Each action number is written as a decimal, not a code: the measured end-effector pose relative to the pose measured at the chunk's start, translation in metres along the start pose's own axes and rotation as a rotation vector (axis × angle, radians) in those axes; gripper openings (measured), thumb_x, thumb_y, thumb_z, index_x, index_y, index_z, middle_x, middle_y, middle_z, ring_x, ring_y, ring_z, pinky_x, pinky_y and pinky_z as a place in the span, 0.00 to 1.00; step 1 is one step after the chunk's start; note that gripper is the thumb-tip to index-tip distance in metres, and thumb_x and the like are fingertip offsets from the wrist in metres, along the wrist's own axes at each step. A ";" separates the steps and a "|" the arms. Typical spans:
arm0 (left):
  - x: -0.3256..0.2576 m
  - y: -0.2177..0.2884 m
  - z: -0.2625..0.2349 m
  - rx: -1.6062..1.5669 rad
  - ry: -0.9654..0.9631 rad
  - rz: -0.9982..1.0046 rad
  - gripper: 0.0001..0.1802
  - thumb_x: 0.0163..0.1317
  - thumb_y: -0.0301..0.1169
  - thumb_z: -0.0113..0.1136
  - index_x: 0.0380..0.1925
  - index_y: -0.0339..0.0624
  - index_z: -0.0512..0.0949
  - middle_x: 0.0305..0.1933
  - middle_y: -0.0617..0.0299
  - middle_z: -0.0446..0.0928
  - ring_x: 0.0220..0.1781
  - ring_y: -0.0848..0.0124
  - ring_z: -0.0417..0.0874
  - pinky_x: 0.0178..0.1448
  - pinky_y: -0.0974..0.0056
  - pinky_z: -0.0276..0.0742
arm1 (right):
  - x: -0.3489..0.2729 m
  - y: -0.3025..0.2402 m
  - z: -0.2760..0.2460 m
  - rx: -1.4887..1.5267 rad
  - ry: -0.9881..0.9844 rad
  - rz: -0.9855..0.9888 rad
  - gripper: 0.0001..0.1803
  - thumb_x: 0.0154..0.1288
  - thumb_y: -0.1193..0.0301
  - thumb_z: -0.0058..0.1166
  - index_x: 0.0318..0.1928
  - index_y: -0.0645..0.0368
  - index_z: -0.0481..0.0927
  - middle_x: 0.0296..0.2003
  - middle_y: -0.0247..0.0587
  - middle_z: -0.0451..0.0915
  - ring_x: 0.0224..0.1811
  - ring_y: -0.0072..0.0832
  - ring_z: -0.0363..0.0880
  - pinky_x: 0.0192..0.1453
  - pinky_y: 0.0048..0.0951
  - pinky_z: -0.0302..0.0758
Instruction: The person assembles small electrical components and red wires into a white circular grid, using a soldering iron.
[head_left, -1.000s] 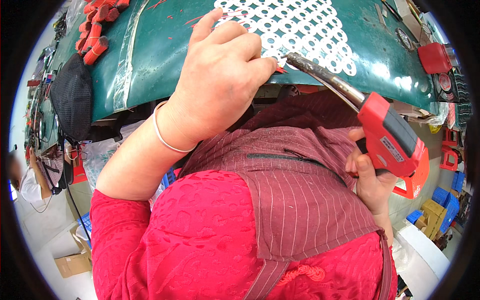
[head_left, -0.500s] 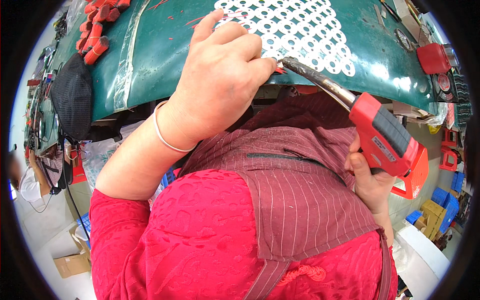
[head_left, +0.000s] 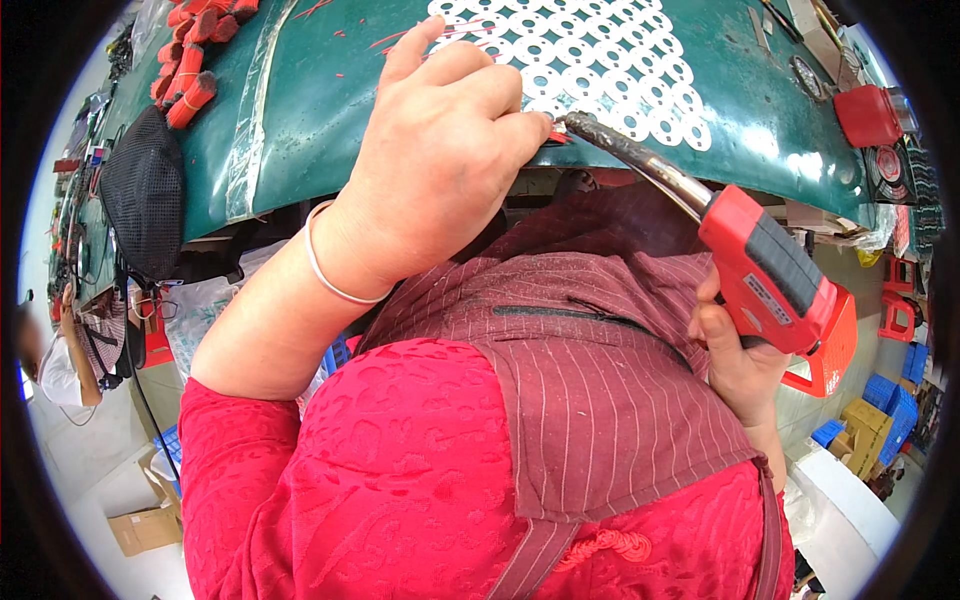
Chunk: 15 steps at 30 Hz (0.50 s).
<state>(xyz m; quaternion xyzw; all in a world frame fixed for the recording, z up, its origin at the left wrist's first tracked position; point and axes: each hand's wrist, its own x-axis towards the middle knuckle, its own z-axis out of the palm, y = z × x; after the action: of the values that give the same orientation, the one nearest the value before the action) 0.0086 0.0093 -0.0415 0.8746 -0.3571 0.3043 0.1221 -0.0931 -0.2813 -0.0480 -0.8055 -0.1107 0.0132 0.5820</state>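
While left hand [head_left: 440, 170] hides soldering-gun [head_left: 770, 275] tip, white perforated sheet [head_left: 600, 60] beyond

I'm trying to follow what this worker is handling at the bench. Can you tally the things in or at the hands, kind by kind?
Red pistol-grip soldering gun, held in the right hand: 1
White perforated sheet of rings on the green bench top: 1
Small red piece pinched at the fingertips of the left hand: 1
Total: 3
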 end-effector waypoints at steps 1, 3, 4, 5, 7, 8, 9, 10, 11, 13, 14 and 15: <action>0.000 0.000 -0.001 0.009 -0.009 -0.001 0.05 0.48 0.26 0.68 0.25 0.48 0.83 0.24 0.67 0.71 0.33 0.66 0.76 0.62 0.51 0.70 | 0.000 0.001 0.000 0.009 -0.007 -0.004 0.18 0.66 0.75 0.57 0.55 0.65 0.71 0.43 0.41 0.77 0.29 0.20 0.75 0.32 0.23 0.74; -0.001 0.000 -0.001 0.007 -0.004 -0.003 0.05 0.48 0.26 0.68 0.25 0.48 0.83 0.24 0.67 0.72 0.34 0.66 0.77 0.62 0.51 0.70 | -0.001 0.002 0.000 0.018 -0.015 -0.009 0.18 0.66 0.75 0.58 0.54 0.65 0.72 0.42 0.40 0.77 0.29 0.20 0.75 0.32 0.23 0.74; 0.000 0.000 -0.001 0.004 0.000 -0.005 0.04 0.48 0.26 0.67 0.25 0.48 0.83 0.24 0.67 0.72 0.34 0.66 0.77 0.62 0.50 0.70 | -0.003 0.004 -0.001 0.002 -0.004 -0.008 0.19 0.66 0.74 0.58 0.55 0.65 0.71 0.43 0.40 0.77 0.29 0.20 0.75 0.31 0.23 0.74; 0.003 0.003 -0.003 0.003 0.000 -0.005 0.04 0.48 0.26 0.67 0.25 0.48 0.83 0.24 0.67 0.72 0.34 0.66 0.77 0.62 0.50 0.70 | -0.003 0.005 -0.001 -0.014 0.008 -0.006 0.20 0.66 0.73 0.59 0.55 0.66 0.71 0.43 0.41 0.77 0.28 0.20 0.74 0.31 0.23 0.73; 0.011 0.011 -0.009 0.016 -0.019 -0.003 0.04 0.48 0.26 0.67 0.26 0.49 0.83 0.24 0.67 0.72 0.34 0.66 0.77 0.62 0.50 0.70 | 0.000 -0.003 0.003 0.064 0.026 0.013 0.21 0.66 0.71 0.59 0.56 0.65 0.71 0.44 0.41 0.77 0.28 0.19 0.73 0.31 0.23 0.73; 0.011 0.011 -0.009 0.015 -0.019 -0.002 0.04 0.48 0.26 0.67 0.26 0.49 0.83 0.24 0.67 0.72 0.34 0.66 0.77 0.62 0.50 0.70 | 0.001 -0.006 0.005 0.142 0.045 0.032 0.22 0.66 0.70 0.59 0.56 0.65 0.70 0.45 0.42 0.77 0.27 0.19 0.73 0.30 0.23 0.73; 0.011 0.011 -0.008 0.015 -0.018 -0.001 0.05 0.48 0.26 0.67 0.26 0.49 0.83 0.24 0.67 0.72 0.34 0.65 0.77 0.62 0.50 0.70 | 0.002 -0.005 0.005 0.141 0.045 0.033 0.22 0.66 0.70 0.59 0.56 0.65 0.70 0.45 0.42 0.77 0.27 0.19 0.73 0.30 0.23 0.73; 0.011 0.011 -0.008 0.015 -0.017 -0.001 0.05 0.48 0.26 0.67 0.26 0.49 0.83 0.25 0.67 0.72 0.34 0.65 0.77 0.62 0.50 0.70 | 0.002 -0.004 0.005 0.122 0.048 0.007 0.23 0.67 0.69 0.59 0.57 0.65 0.69 0.46 0.43 0.77 0.27 0.19 0.72 0.30 0.24 0.73; 0.008 0.008 -0.006 0.015 -0.016 -0.001 0.05 0.48 0.26 0.67 0.26 0.49 0.83 0.25 0.67 0.72 0.34 0.65 0.77 0.62 0.50 0.70 | 0.002 -0.003 0.005 0.103 0.051 -0.018 0.24 0.67 0.67 0.60 0.58 0.65 0.69 0.47 0.44 0.77 0.26 0.18 0.71 0.29 0.24 0.73; -0.001 0.001 0.000 0.010 -0.013 -0.011 0.06 0.47 0.26 0.67 0.26 0.49 0.83 0.25 0.67 0.72 0.35 0.65 0.77 0.62 0.50 0.70 | 0.001 -0.004 0.003 0.094 0.038 -0.010 0.24 0.67 0.67 0.59 0.58 0.65 0.69 0.47 0.44 0.77 0.27 0.18 0.71 0.29 0.24 0.73; -0.001 0.001 0.000 0.010 -0.013 -0.012 0.06 0.47 0.26 0.67 0.26 0.49 0.83 0.25 0.67 0.72 0.35 0.65 0.77 0.62 0.50 0.70 | 0.001 -0.004 0.003 0.086 0.025 -0.001 0.24 0.67 0.67 0.59 0.58 0.65 0.68 0.48 0.45 0.76 0.27 0.18 0.71 0.29 0.24 0.73; -0.001 0.001 0.000 0.000 -0.012 -0.020 0.06 0.47 0.25 0.67 0.27 0.48 0.83 0.26 0.67 0.72 0.35 0.65 0.77 0.62 0.50 0.70 | 0.001 -0.004 0.003 0.086 0.025 -0.001 0.24 0.67 0.67 0.59 0.58 0.65 0.68 0.48 0.45 0.76 0.27 0.18 0.71 0.29 0.24 0.73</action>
<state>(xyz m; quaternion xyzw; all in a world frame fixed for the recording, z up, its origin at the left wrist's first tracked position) 0.0074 0.0092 -0.0422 0.8800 -0.3489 0.2979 0.1230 -0.0930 -0.2767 -0.0453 -0.7798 -0.1032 0.0077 0.6174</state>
